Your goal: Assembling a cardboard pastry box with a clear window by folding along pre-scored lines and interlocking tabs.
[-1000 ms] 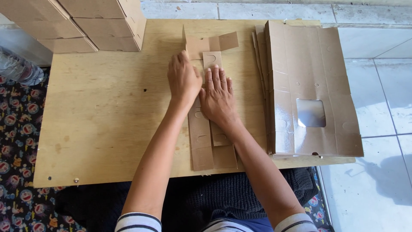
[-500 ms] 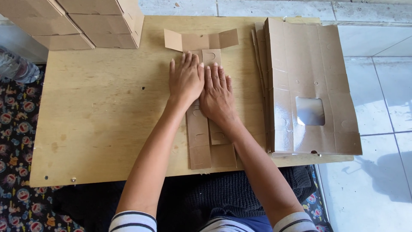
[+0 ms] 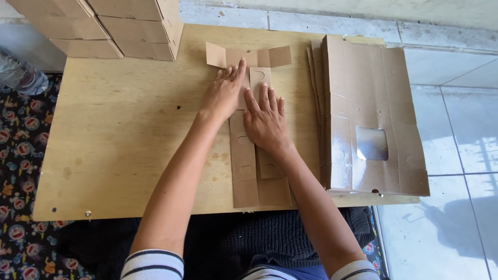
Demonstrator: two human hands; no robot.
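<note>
Folded cardboard blank (image 3: 244, 155) lies flat on the bench (image 3: 119, 129), long axis running from the near edge away from the person, roughly centre-right of the board. Its far end has two short flaps spread sideways in a T. Half-round cutouts show along the strip.

Left hand (image 3: 224, 96): palm down, fingers together and straight, pressing the upper part of the blank just below the flaps. Index tip touches the flap line. Grip released, nothing grasped, flat contact only.

Right hand (image 3: 267, 122): palm down, fingers slightly fanned, flat on the blank's right half, just beside and a bit nearer than the left hand. The two hands almost touch at the thumbs. Grip also released, only pressing.

Just right of the blank: stack of flat box blanks (image 3: 373, 114), brown, top one with a clear window patch. The stack overhangs the bench's right edge and touches or nearly touches the right forearm side of the work piece; can't tell which.

Far left corner of the bench: finished cardboard boxes (image 3: 109, 26), stacked in rows.

Off the bench, left: plastic bottle (image 3: 18, 75) on a patterned mat (image 3: 21, 155). Right: white tile floor (image 3: 456, 93). Striped sleeves (image 3: 153, 262) at the bottom edge.
</note>
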